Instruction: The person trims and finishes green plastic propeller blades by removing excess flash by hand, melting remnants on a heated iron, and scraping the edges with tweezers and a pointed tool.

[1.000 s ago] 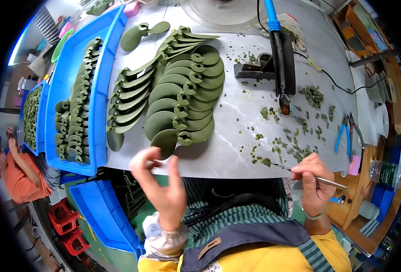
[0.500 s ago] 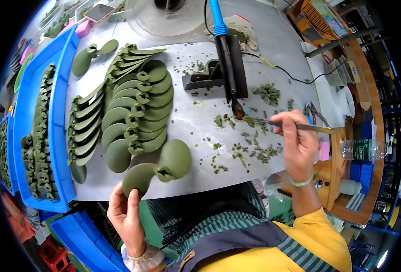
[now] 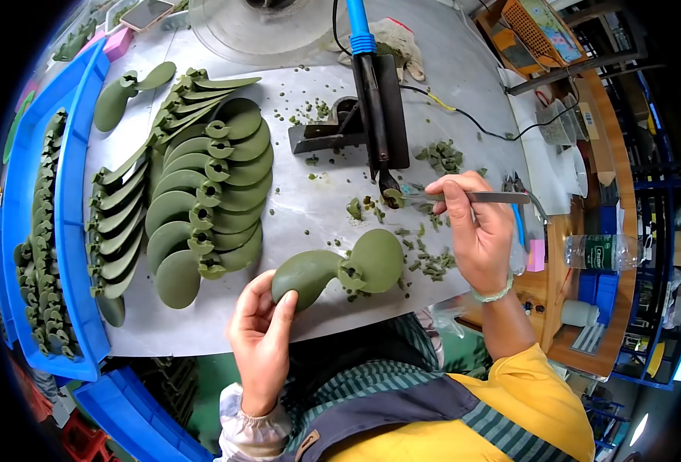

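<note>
My left hand [image 3: 267, 327] pinches one blade of a green two-bladed propeller part [image 3: 379, 262], held over the front edge of the table. Between the fingers of my right hand [image 3: 475, 223] is a metal tool like tweezers [image 3: 494, 198], with a small green piece at its tip. That tip is beside the dark end of a soldering iron [image 3: 389, 185] with a blue handle, resting on a black stand [image 3: 329, 131]. Small green scraps [image 3: 433, 266] lie below the iron. To the left, similar propeller parts [image 3: 209, 192] overlap in rows.
A blue tray [image 3: 71, 269] of green parts stands at the left, with another blue bin [image 3: 136, 412] below the table edge. A glove [image 3: 394, 46] and a cable [image 3: 479, 123] lie behind the iron. Pliers [image 3: 519, 223] and a bottle [image 3: 602, 252] are at the right.
My left hand has taken hold of a propeller part and carried it right, towards the iron. My right hand has brought the tool from the table's front up to the iron's tip. The view has shifted.
</note>
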Tool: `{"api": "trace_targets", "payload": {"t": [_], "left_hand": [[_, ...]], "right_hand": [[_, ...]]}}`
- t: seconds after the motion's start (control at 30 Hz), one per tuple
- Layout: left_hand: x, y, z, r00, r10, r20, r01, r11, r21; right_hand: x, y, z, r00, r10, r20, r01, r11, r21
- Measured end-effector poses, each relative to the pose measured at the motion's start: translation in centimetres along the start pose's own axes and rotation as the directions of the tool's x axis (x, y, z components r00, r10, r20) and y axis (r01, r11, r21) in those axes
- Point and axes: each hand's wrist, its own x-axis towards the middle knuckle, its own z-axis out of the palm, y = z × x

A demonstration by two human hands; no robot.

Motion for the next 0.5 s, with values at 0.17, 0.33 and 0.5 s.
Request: {"api": "trace_targets", "payload": {"t": [0.17, 0.33, 0.5], "left_hand": [[1.0, -0.1, 0.8, 1.0, 0.01, 0.027, -0.01, 1.0, -0.014], [1.5, -0.1, 1.0, 0.999, -0.026, 0.045, 0.028, 0.999, -0.04], [1.7, -0.4, 1.0, 0.998, -0.013, 0.055, 0.016, 0.999, -0.052]], "right_hand": [[0.0, 0.1, -0.1, 1.0, 0.012, 0.004, -0.012, 1.0, -0.008], [0.0, 0.1, -0.1, 1.0, 0.026, 0.001, -0.026, 1.0, 0.005], [-0.1, 0.2, -0.2, 0.999, 0.039, 0.011, -0.039, 0.999, 0.01]]}}
